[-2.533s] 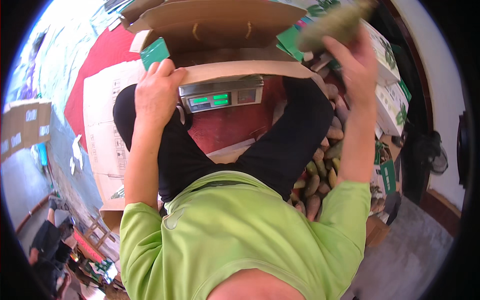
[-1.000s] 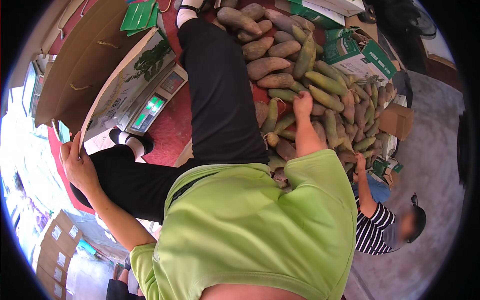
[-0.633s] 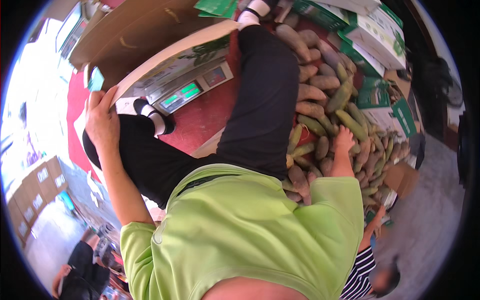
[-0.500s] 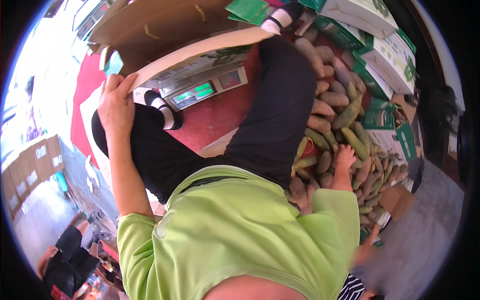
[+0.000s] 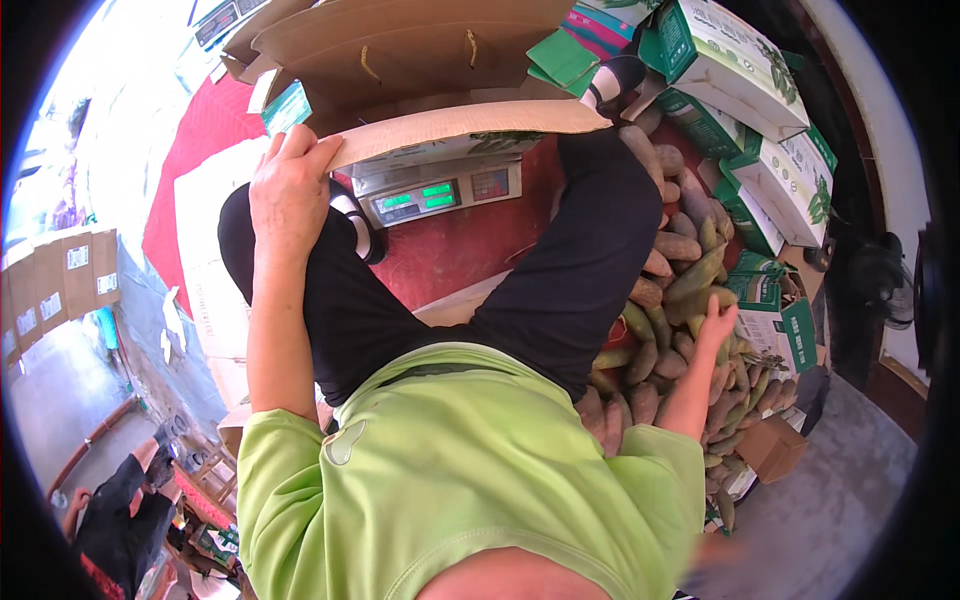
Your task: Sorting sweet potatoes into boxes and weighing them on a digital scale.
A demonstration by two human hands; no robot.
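Note:
My left hand (image 5: 290, 190) is closed over the corner of a cardboard box's flap (image 5: 440, 128), holding it toward me. The open box (image 5: 400, 45) has yellow cord handles inside and stands at a digital scale (image 5: 415, 200) with green lit figures. On the right, my right hand (image 5: 715, 325) has its fingers around a greenish-brown sweet potato (image 5: 690, 305), partly hidden by the hand. Around it spreads a heap of long sweet potatoes (image 5: 678, 246), some reddish-brown, others greenish.
White-and-green cartons (image 5: 730, 70) are stacked beyond the heap at far right. A carton with a green flap (image 5: 770, 320) and a small brown box (image 5: 772, 448) border the heap. Brown cartons (image 5: 60, 290) stand far left. Another person in dark clothes (image 5: 120, 520) is at lower left.
My right hand has closed on a sweet potato in the heap and moved slightly right. The left hand keeps hold of the flap. The whole view has shifted, as my head turned.

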